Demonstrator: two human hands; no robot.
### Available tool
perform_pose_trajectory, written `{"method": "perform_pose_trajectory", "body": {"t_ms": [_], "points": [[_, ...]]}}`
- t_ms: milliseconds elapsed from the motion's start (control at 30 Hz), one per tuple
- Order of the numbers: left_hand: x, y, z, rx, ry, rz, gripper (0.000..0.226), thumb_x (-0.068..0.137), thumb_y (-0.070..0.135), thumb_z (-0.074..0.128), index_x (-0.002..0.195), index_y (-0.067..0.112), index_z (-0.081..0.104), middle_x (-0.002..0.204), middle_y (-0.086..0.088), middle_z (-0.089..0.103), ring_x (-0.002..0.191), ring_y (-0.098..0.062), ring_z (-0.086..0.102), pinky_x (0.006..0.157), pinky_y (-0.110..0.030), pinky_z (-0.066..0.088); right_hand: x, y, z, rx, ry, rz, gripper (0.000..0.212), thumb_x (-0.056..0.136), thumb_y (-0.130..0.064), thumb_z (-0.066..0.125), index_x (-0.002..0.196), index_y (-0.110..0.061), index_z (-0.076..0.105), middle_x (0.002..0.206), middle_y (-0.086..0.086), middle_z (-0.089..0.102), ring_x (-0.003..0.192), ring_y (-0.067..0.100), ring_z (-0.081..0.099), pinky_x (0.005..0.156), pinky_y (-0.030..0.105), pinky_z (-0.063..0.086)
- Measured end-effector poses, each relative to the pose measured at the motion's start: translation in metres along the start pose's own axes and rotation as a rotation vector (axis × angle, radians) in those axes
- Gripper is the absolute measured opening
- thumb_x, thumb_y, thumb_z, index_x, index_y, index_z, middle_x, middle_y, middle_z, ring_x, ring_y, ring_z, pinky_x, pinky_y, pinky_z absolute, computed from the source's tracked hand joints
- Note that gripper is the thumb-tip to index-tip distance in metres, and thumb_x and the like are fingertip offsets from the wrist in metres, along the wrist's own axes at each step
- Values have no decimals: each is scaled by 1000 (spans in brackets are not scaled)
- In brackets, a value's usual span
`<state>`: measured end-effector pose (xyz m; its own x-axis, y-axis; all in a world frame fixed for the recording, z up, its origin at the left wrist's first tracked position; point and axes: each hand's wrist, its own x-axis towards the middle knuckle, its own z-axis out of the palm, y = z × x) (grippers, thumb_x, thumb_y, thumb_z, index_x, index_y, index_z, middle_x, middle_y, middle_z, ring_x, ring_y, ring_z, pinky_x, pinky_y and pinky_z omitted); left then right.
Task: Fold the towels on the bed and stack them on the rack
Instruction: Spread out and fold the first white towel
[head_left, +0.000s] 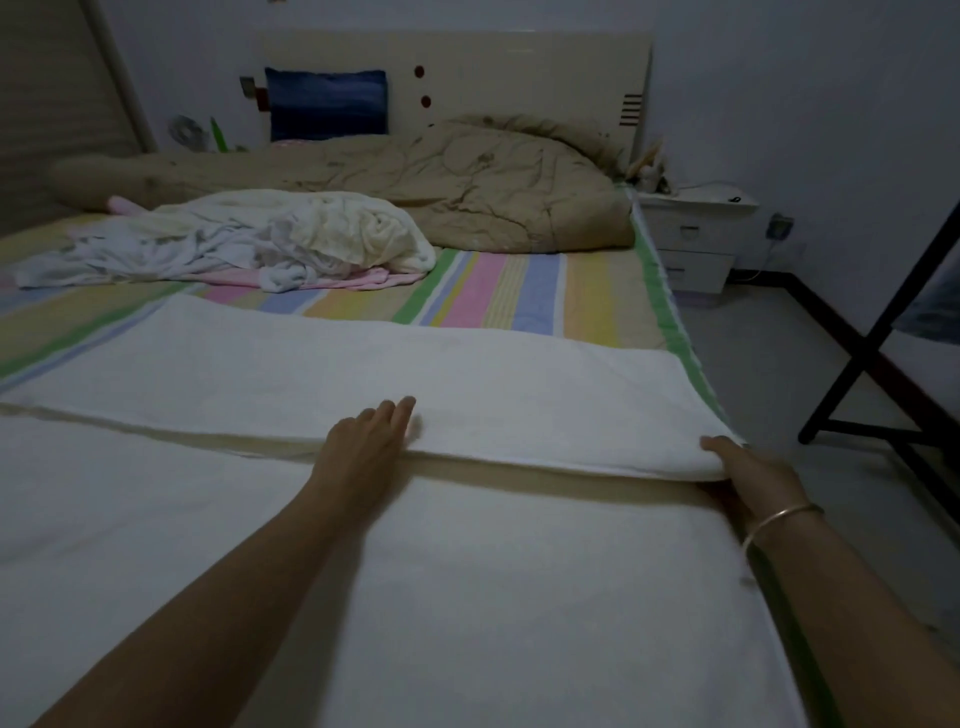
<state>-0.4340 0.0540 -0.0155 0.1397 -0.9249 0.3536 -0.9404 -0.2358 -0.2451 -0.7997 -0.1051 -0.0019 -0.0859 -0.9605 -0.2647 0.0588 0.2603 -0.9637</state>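
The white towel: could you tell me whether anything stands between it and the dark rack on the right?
Nothing visible does. The white towel reaches the bed's right edge, where the right hand grips its corner; only bare floor lies between it and the dark rack.

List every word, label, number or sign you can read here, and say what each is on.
No readable text anywhere in this view.
On the headboard: only red dots and dark bars, decoration and not letters.
On the white towel, towel pile and striped sheet: no label or print shows.
On the nightstand: small items on top, too dim to tell any marking.
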Motion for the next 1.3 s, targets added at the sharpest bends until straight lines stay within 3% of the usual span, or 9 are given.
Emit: {"method": "perform_pose_trajectory", "body": {"t_ms": [300, 500, 567, 700, 800, 933, 1100, 1233, 1300], "points": [[-20, -2, 7, -74, -54, 80, 44, 66, 25, 63, 109, 17, 57, 101, -2, 59, 86, -27, 60, 56, -33, 47, -22, 6, -1, -505, -290, -343, 34, 82, -17, 73, 114, -12, 63, 106, 5, 65, 97, 24, 61, 88, 39, 50], [-15, 2, 11, -78, -148, 77, 60, 64, 32, 55, 121, 17, 53, 115, -5, 56, 101, -29, 56, 77, -39, 48, -20, 15, -4, -350, -168, -444, 33, 82, -6, 71, 113, 2, 63, 108, 14, 66, 88, 21, 61, 72, 27, 51], [-14, 6, 12, -54, -125, 39, 51, 67, 30, 58, 116, 16, 56, 111, -5, 56, 98, -29, 56, 76, -39, 47, -18, 13, -2, -226, -170, -393, 33, 81, -18, 74, 109, -3, 65, 106, 13, 67, 87, 21, 63, 68, 19, 55], [-6, 20, 13, 50, -65, -51, 37, 57, 14, 73, 91, 12, 60, 85, -8, 57, 74, -31, 56, 60, -36, 42, -7, 11, 1, -34, -135, -286, 62, 51, -61, 82, 92, -17, 69, 104, 8, 70, 95, 24, 65, 88, 39, 54], [-3, 22, 12, 93, 49, -61, 25, 62, 7, 70, 82, 12, 56, 74, -8, 55, 66, -30, 53, 57, -36, 39, -5, 10, 3, 109, -125, -125, 7, 88, -17, 66, 93, -12, 65, 88, 5, 74, 75, 15, 69, 75, 30, 58], [-8, 15, 10, 74, 98, -10, 22, 62, 5, 69, 78, 12, 55, 72, -8, 55, 62, -30, 55, 51, -34, 40, -2, 30, -5, -130, -106, -108, 28, 79, -11, 71, 106, -10, 65, 108, 16, 68, 97, 34, 65, 91, 52, 51], [-21, 9, 8, 35, 133, 54, 24, 61, 3, 70, 79, 12, 55, 77, -7, 54, 65, -27, 55, 42, -30, 37, -1, 32, -8, -414, -28, -165, 60, 68, -39, 75, 115, -3, 65, 116, 17, 65, 107, 35, 61, 98, 48, 47], [-30, 1, 4, 94, 202, -28, 13, 70, 7, 42, 77, 11, 53, 74, -10, 53, 65, -31, 55, 48, -34, 40, -1, 26, -3, -661, 38, -232, 59, 87, -45, 61, 127, -1, 57, 128, 23, 57, 117, 38, 55, 101, 41, 43], [-30, -6, 4, 122, 167, -134, 10, 71, 5, 48, 76, 10, 55, 74, -10, 54, 69, -32, 55, 55, -36, 41, -2, 26, -4, -707, 25, -251, 57, 87, -39, 64, 127, 0, 57, 128, 24, 58, 116, 40, 55, 99, 42, 44]]}}
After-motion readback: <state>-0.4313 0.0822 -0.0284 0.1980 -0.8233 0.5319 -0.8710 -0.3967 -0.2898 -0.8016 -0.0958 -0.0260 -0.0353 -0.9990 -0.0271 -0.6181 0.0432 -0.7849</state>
